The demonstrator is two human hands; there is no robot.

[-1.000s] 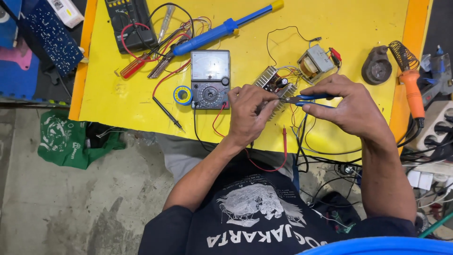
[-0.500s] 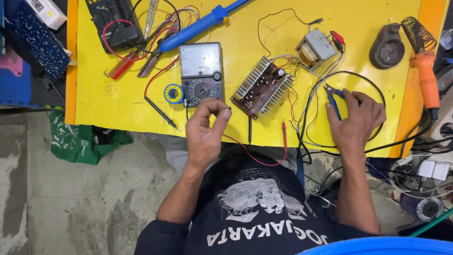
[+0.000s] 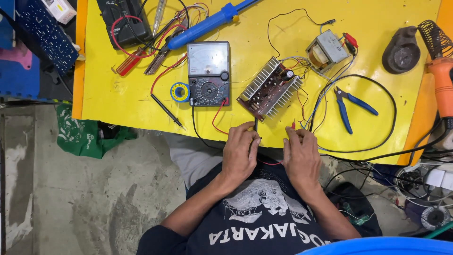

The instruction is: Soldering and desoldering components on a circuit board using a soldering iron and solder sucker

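Both my hands rest at the near edge of the yellow table (image 3: 118, 94). My left hand (image 3: 239, 156) is closed around a thin black test probe (image 3: 255, 124) that points toward the amplifier circuit board (image 3: 269, 89) with finned heatsinks. My right hand (image 3: 301, 158) pinches a red-tipped lead (image 3: 293, 125) just below the board's wires. The analog multimeter (image 3: 208, 73) lies left of the board, and red and black leads run from it toward my hands. The blue-handled cutters (image 3: 351, 106) lie loose on the table, right of the board.
A transformer (image 3: 325, 49) sits behind the board. A solder roll (image 3: 180, 92), a spare black probe (image 3: 167, 111), a blue soldering tool (image 3: 207, 23) and a black meter (image 3: 125, 21) lie at the left. An orange tool (image 3: 443, 85) and a stand (image 3: 403, 49) are at the right. Cables hang at the right edge.
My right hand has set the blue cutters down on the table. Both hands have pulled back from the board to the near table edge and closed on the leads.
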